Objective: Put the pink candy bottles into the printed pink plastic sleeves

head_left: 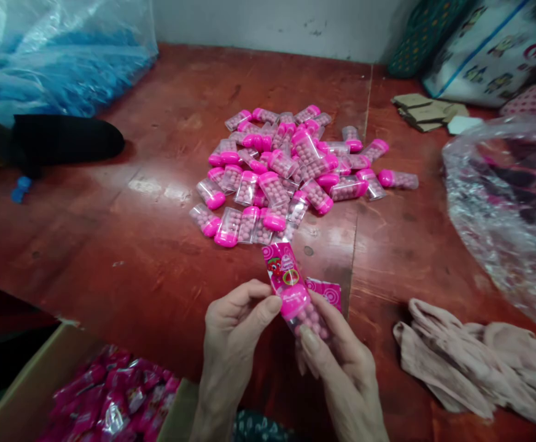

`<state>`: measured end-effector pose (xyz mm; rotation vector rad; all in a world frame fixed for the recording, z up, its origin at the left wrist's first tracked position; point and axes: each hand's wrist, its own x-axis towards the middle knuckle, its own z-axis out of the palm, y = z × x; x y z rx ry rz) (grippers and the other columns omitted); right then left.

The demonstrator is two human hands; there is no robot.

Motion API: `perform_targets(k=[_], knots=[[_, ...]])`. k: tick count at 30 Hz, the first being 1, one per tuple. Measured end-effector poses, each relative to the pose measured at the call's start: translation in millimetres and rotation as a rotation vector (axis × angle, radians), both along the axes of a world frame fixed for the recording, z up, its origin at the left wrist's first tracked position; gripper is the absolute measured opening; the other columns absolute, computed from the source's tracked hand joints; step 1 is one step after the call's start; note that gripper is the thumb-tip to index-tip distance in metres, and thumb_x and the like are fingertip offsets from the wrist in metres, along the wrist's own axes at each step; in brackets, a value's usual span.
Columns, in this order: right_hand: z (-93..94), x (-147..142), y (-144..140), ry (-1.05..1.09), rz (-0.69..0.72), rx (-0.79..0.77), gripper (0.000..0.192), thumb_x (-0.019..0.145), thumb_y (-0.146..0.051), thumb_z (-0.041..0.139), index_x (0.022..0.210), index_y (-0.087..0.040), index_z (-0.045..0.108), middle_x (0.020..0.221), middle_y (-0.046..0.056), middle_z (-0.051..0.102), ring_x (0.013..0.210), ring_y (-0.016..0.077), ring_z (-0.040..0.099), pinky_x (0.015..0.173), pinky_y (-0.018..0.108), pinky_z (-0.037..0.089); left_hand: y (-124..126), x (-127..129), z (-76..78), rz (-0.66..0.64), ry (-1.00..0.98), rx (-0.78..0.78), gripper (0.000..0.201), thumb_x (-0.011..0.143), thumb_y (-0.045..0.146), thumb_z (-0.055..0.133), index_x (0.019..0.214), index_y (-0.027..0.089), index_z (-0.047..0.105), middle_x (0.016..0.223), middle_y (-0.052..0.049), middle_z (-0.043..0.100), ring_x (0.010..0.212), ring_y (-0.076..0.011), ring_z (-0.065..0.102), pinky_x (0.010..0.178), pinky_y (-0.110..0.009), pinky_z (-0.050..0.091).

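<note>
My left hand (231, 334) pinches a pink printed wrapper sleeve (279, 265) with a strawberry cartoon on it, thumb against its lower edge. In my right hand (348, 368) is a small clear candy container (311, 318) full of pink balls, its pink cap pointing up and left at the sleeve's lower end. The cap seems partly inside the sleeve, though how far I cannot tell. Behind my right fingers another piece of pink printed wrapper (330, 294) shows. Just beyond my hands, a heap of similar pink-capped candy containers (274, 187) lies on the red table (170, 264).
An open carton (23, 383) at lower left holds wrapped pink packs (111, 399). A bag of blue pieces (65, 55) and a black-sleeved object (67, 140) are at left. To the right are a clear plastic bag (493, 245), crumpled cloth gloves (470, 362) and cardboard scraps (427, 112).
</note>
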<state>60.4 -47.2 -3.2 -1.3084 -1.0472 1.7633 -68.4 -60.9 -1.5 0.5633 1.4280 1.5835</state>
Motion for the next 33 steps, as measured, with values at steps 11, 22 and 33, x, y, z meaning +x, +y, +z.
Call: perform_targets(k=[11,22,33], knots=[[4.1,-1.8,-8.8,-0.302,0.010,0.061,0.047,0.080,-0.044,0.057,0.125,-0.030,0.054,0.122,0.003,0.060,0.112,0.0270,0.054,0.093,0.041,0.046,0.6,15.8,6.5,0.118,0.204,-0.017,0.011,0.080,0.014,0.056,0.073,0.018,0.062,0.074,0.002,0.055,0.064,-0.0101,0.049,0.062,-0.021,0.040],[-8.2,-9.1,-20.5,-0.357,0.010,0.422,0.042,0.085,-0.028,0.054,0.127,-0.025,0.050,0.121,0.003,0.061,0.109,0.0213,0.057,0.095,0.034,0.045,-1.2,25.8,-6.6,0.411,-0.046,0.010,0.011,0.077,0.014,0.060,0.067,0.020,0.062,0.069,0.004,0.056,0.067,-0.0101,0.051,0.066,-0.020,0.040],[-16.9,4.7,0.1,-0.382,0.206,0.760,0.047,0.088,-0.024,0.051,0.134,-0.022,0.043,0.126,0.005,0.058,0.112,0.0224,0.057,0.094,0.034,0.047,9.8,10.6,-2.5,0.125,-0.445,-0.082,0.011,0.067,0.024,0.072,0.069,0.014,0.069,0.056,0.000,0.063,0.052,-0.0116,0.057,0.059,-0.025,0.047]])
